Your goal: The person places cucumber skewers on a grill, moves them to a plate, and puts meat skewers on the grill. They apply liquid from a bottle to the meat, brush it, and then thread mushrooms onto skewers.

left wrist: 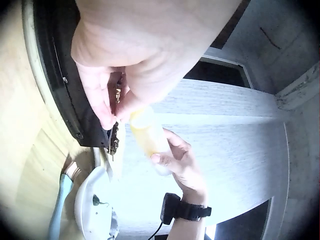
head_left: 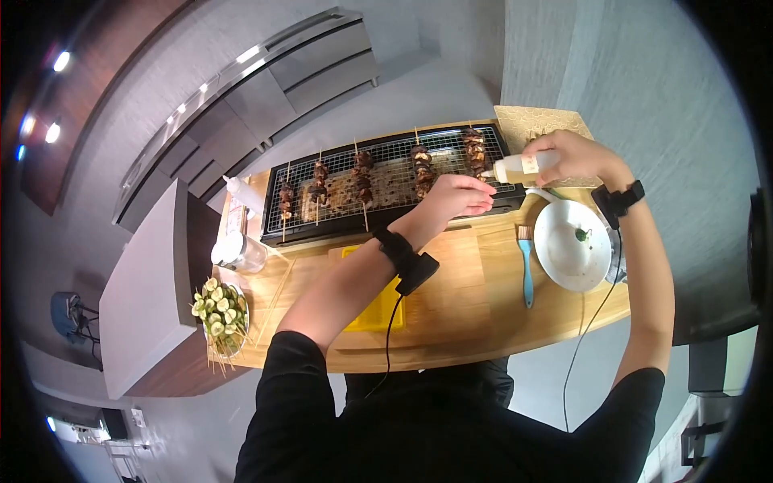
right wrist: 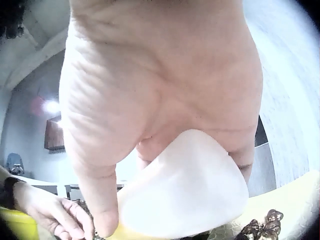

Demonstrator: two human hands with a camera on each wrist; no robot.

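Yellow tray [head_left: 375, 315] partly hidden behind the left forearm [head_left: 342, 286], lettering [head_left: 529, 164] on the bottle [head_left: 510, 170] (tiny, blurred) unreadable.

Spotlights [head_left: 61, 61] glared at the head view's upper left; fisheye distortion bent the cabinets [head_left: 262, 105] and darkness ringed the frame. Both wrist views were washed out, bleaching the squeeze bottle [right wrist: 182, 195].

Bottle [head_left: 519, 167] tilted at grill's [head_left: 310, 231] right end

The right hand [head_left: 573, 155] gripped it, nozzle toward the rightmost of five meat skewers [head_left: 473, 148]. The left hand [head_left: 455, 200] was over the grill's front edge. A brush [head_left: 527, 270] lay beside a white bowl [head_left: 564, 262]; vegetable skewers [head_left: 221, 310] were heaped nearer the left.
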